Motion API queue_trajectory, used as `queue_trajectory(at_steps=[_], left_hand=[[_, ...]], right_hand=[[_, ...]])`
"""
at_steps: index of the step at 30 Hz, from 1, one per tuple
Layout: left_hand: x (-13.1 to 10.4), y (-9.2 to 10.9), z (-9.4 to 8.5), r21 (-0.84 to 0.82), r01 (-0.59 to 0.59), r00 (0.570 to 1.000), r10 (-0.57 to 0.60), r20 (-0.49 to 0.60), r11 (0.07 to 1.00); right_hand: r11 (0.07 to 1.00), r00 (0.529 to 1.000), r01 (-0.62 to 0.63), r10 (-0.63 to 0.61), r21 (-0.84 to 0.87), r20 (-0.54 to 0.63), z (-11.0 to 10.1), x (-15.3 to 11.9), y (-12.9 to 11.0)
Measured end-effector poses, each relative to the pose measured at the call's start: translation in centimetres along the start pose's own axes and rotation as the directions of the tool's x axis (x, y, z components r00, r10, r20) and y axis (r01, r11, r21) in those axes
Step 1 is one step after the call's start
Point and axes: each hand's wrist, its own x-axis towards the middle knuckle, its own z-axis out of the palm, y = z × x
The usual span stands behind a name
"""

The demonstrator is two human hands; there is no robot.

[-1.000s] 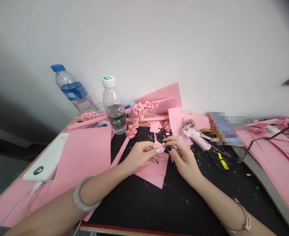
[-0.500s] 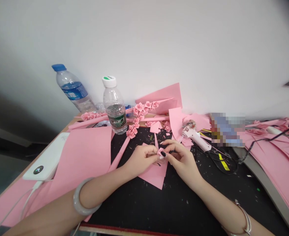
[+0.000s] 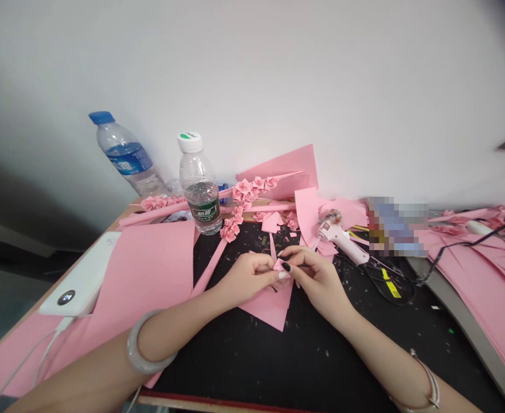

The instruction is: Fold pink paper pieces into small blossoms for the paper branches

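Between my fingertips is a small folded pink paper flower (image 3: pixel 279 265), partly covered by the fingers. My left hand (image 3: pixel 250 279) pinches it from the left, thumb and forefinger closed. My right hand (image 3: pixel 314 274) grips its right side, with a dark-nailed thumb pressed on it. Beneath both hands a pink paper sheet (image 3: pixel 273 310) lies on the black mat (image 3: pixel 243 361). Beyond the left hand, a rolled pink paper stem (image 3: pixel 211 267) bears a cluster of paper flowers (image 3: pixel 231 228). Past the right hand lies a pale pink glue gun (image 3: pixel 342 241).
A water bottle with a white cap (image 3: pixel 200 195) and a blue-capped bottle (image 3: pixel 125 155) stand by the wall. At left, a white power bank (image 3: pixel 82 287) with a cable adjoins a large pink sheet (image 3: pixel 149 269). More pink paper (image 3: pixel 488 287) is piled at right. Paper scraps dot the mat.
The fingers have shifted slightly around the small paper flower, and its visible shape has turned a little. Both hands stay in nearly the same place.
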Motion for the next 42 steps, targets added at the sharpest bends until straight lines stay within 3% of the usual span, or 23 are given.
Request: queue_trajectory(at_steps=[6, 14, 19, 26, 32, 36, 42], left_hand=[[-0.1, 0.4, 0.2, -0.072, -0.002, 1.0, 0.003, 0.015, 0.997], [-0.3, 0.6, 0.5, -0.108, 0.004, 1.0, -0.004, 0.007, 0.994], [-0.4, 0.6, 0.8, -0.147, 0.073, 0.997, -0.071, 0.017, 0.987], [-0.5, 0.5, 1.2, -0.207, 0.083, 0.996, -0.084, 0.005, 0.975], [-0.5, 0.6, 0.8, -0.174, 0.061, 0.998, -0.061, 0.008, 0.983], [-0.5, 0.6, 0.5, -0.179, 0.039, 0.999, -0.044, -0.025, 0.983], [-0.4, 0.6, 0.5, -0.175, 0.047, 0.999, -0.051, -0.018, 0.983]], right_hand=[[0.998, 0.998, 0.04, -0.042, -0.048, -0.036, 0.0, -0.1, -0.2], [0.999, 0.996, 0.004, 0.001, 0.046, -0.095, 0.5, -0.6, -0.1], [0.994, 0.994, -0.023, 0.034, 0.104, -0.107, 0.7, -0.7, -0.1], [0.988, 0.982, 0.115, -0.128, -0.099, -0.14, 0.8, -0.8, -0.2], [0.942, 0.97, 0.229, -0.243, -0.245, -0.029, 0.1, -0.7, -0.4], [0.937, 0.968, 0.249, -0.247, -0.246, 0.04, -0.3, -0.8, -0.5], [0.938, 0.964, 0.267, -0.262, -0.222, 0.05, -0.5, -0.7, -0.3]])
